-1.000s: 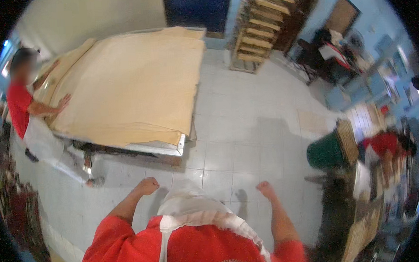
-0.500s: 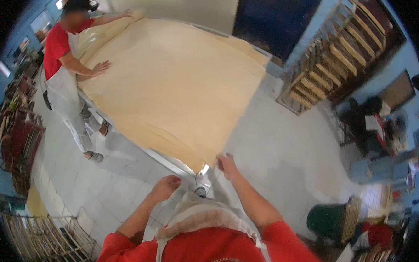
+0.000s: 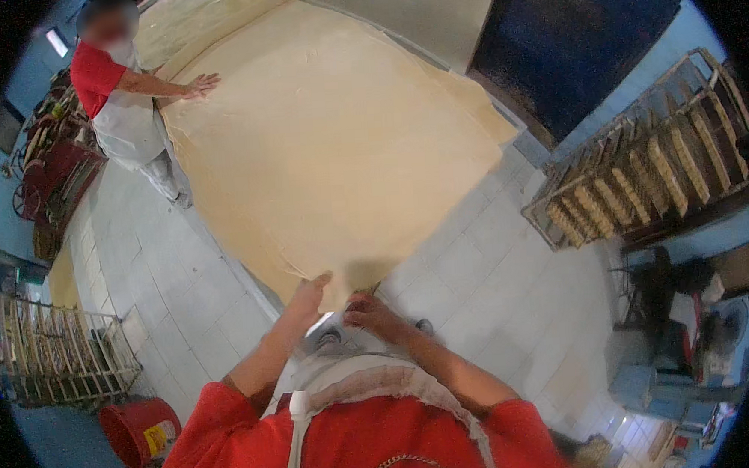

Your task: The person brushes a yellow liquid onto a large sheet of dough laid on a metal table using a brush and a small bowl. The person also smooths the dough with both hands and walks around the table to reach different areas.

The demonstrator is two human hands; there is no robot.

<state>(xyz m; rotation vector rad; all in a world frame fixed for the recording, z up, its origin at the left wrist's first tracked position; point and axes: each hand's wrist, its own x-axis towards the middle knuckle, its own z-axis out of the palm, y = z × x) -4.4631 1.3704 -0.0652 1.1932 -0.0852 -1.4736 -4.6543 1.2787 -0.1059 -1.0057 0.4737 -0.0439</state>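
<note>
A wide, thin sheet of pale dough (image 3: 336, 159) covers a large table in front of me, its near corner hanging close to my waist. My left hand (image 3: 308, 298) is closed on the dough's near edge, left of the corner, thumb on top. Just to the right, my right hand (image 3: 374, 315) has its fingers curled in at the same edge, pinching the dough; its fingertips are partly hidden. Across the table at the far left, a co-worker's hand (image 3: 202, 86) lies flat on the sheet.
A tall rack of loaded trays (image 3: 658, 174) stands to the right, by a dark blue door (image 3: 581, 37). On the left are a red cart (image 3: 59, 189), a slatted rack (image 3: 64, 347) and a red bucket (image 3: 142, 430). Pale floor tiles (image 3: 489, 291) surround the table.
My hands have come in to the dough's near corner and taken hold of its edge. The view has shifted. The co-worker's farther arm has drawn back from the far edge.
</note>
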